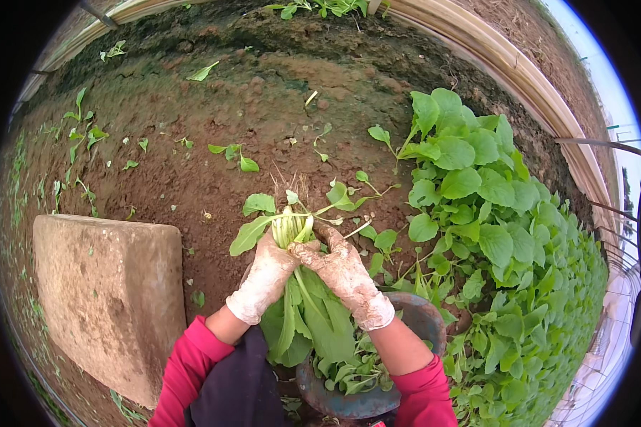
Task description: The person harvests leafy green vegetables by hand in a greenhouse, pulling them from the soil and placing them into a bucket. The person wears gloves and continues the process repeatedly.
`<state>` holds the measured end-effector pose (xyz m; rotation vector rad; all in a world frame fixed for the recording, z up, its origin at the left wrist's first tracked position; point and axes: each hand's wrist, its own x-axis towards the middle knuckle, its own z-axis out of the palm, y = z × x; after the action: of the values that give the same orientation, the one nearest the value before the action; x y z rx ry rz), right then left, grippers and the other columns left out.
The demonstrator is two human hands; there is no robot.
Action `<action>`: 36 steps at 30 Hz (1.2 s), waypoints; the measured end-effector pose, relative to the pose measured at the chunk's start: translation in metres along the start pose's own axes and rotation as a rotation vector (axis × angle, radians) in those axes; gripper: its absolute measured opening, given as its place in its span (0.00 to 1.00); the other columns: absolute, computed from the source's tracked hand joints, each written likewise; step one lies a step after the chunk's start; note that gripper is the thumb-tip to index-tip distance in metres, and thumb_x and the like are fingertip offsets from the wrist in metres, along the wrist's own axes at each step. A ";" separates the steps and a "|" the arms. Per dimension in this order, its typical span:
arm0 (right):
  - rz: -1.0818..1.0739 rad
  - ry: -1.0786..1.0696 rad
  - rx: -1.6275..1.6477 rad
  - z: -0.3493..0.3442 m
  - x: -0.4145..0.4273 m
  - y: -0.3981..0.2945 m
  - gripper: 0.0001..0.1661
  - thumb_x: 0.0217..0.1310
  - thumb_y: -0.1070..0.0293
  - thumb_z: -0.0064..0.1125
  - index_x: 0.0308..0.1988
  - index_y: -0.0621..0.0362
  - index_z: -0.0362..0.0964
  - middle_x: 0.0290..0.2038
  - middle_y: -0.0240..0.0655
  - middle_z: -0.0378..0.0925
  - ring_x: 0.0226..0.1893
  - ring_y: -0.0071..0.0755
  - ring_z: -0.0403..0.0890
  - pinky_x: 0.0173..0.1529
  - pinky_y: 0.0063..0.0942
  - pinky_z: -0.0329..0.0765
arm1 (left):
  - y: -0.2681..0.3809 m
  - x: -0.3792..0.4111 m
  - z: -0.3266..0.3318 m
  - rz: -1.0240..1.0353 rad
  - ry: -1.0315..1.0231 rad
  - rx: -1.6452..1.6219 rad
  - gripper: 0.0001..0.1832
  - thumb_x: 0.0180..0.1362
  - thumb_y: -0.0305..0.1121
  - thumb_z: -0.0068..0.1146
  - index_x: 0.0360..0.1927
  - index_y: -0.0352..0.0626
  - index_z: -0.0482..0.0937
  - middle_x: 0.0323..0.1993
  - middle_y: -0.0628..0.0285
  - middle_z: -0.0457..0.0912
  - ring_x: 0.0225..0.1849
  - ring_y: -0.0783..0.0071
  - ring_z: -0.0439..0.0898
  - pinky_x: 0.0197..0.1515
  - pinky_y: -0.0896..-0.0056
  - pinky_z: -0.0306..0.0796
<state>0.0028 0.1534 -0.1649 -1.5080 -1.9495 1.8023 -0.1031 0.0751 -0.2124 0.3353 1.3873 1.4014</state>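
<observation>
My left hand point(267, 272), in a soiled white glove, grips a bunch of leafy green plants point(312, 315) around its pale stems. The roots point away from me and the broad leaves hang down towards my lap. My right hand point(344, 269), in a muddier white glove, is closed on the same bunch at the stem bases, with its thumb and fingers at a loose outer stalk. A few small leaves stick out sideways above both hands. Beneath my right forearm is a worn blue-grey basin point(352, 403) with loose greens point(360, 368) in it.
A dense bed of leafy green plants point(497, 203) grows on the right. A large block with a dirty, pale surface point(101, 299) stands on the left. Scattered leaves and seedlings lie on the brown soil point(235, 112). Pale sheeting point(491, 42) edges the bed, with metal hoops beyond.
</observation>
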 end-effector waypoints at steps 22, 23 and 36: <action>0.160 0.032 1.292 -0.044 -0.027 0.014 0.15 0.60 0.70 0.55 0.44 0.68 0.70 0.20 0.23 0.61 0.19 0.16 0.59 0.24 0.17 0.56 | 0.014 -0.013 0.015 0.103 -0.063 0.390 0.31 0.46 0.23 0.61 0.55 0.39 0.63 0.41 0.63 0.76 0.41 0.78 0.75 0.44 0.78 0.70; 0.100 0.084 1.319 -0.056 -0.036 0.021 0.15 0.61 0.69 0.54 0.45 0.69 0.69 0.19 0.24 0.61 0.18 0.16 0.59 0.24 0.17 0.57 | 0.013 -0.014 0.014 0.097 -0.057 0.404 0.31 0.45 0.23 0.61 0.55 0.40 0.63 0.42 0.63 0.76 0.41 0.78 0.75 0.44 0.78 0.70; 0.522 0.040 0.223 -0.178 -0.145 0.097 0.21 0.65 0.61 0.49 0.55 0.58 0.67 0.31 0.35 0.80 0.28 0.19 0.78 0.32 0.17 0.74 | 0.054 -0.008 -0.008 0.152 0.255 -0.239 0.18 0.57 0.36 0.53 0.47 0.36 0.72 0.40 0.58 0.76 0.41 0.68 0.77 0.46 0.67 0.72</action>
<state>0.2465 0.1626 -0.1122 -2.0825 -1.3550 2.0594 -0.1318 0.0782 -0.1657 0.1096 1.4000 1.7646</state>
